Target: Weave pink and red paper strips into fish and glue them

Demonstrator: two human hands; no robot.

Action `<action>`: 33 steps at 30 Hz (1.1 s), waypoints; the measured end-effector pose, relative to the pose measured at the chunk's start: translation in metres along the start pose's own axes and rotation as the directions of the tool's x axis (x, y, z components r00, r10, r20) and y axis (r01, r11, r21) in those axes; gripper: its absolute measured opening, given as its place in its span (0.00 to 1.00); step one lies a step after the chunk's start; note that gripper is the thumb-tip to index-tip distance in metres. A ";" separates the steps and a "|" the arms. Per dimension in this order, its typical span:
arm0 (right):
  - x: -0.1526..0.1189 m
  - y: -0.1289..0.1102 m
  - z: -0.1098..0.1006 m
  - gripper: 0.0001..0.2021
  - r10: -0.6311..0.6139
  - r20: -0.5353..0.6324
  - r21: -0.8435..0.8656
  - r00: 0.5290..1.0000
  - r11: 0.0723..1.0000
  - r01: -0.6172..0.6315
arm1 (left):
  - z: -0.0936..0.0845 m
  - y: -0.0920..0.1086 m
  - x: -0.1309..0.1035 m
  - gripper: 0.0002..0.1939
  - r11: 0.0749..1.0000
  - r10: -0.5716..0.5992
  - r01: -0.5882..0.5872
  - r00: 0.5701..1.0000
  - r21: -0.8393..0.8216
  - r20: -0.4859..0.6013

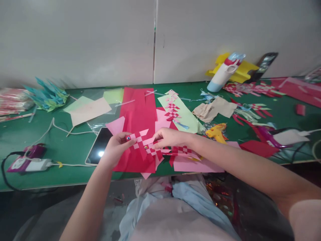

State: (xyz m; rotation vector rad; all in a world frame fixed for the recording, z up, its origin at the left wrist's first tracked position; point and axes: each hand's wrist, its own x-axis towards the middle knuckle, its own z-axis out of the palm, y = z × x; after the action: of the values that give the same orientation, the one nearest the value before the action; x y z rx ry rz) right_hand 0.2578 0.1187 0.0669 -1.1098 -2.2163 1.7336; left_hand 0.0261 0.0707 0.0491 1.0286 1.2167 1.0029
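Our L hand (116, 146) pinches a pink-and-red woven-paper piece w/ a blue googly eye (137, 139), thumb against fingers by the eyed end. Our R hand (165, 136) pinches a second pink-and-red woven-paper piece w/ a yellow googly eye (152, 150) at its upper edge. Both pieces sit side by side over the near half of a long red paper sheet (136, 115) on the green bench (75, 180); whether they touch each other, we can't tell.

Handling: v. light, we'd guess, fairly stiff at the weave, not slippery. Loose strip ends prob. crease or tear easily, so best grip = the checkered middle, w/ no pressure on the eyes.

Edges: bench front runs just below the red sheet, near our wrists. To L, a flat black-screened tablet (99, 147) lies beside our L hand; to R, a yellow plastic glue gun (217, 132) is just beyond our R forearm. Best room for turning pieces, imo: straight up, above the red sheet.
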 end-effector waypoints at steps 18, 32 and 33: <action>-0.004 -0.018 -0.008 0.11 0.061 -0.038 -0.045 0.997 0.997 -0.063 | 0.014 -0.011 0.002 0.14 0.990 -0.104 0.107 0.994 -0.087 0.040; 0.000 -0.012 -0.011 0.11 -0.011 0.005 -0.073 1.000 0.997 0.012 | 0.022 -0.008 -0.003 0.19 0.987 -0.068 0.068 0.998 -0.144 0.008; 0.000 -0.013 -0.011 0.11 -0.009 0.004 -0.072 1.000 0.997 0.009 | 0.022 -0.008 -0.004 0.19 0.989 -0.055 0.055 0.998 -0.136 0.002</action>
State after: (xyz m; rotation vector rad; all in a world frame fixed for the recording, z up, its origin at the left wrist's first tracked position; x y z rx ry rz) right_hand 0.2576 0.1264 0.0817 -1.1104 -2.2992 1.6665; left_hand 0.0486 0.0636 0.0434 0.8831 1.1555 1.0294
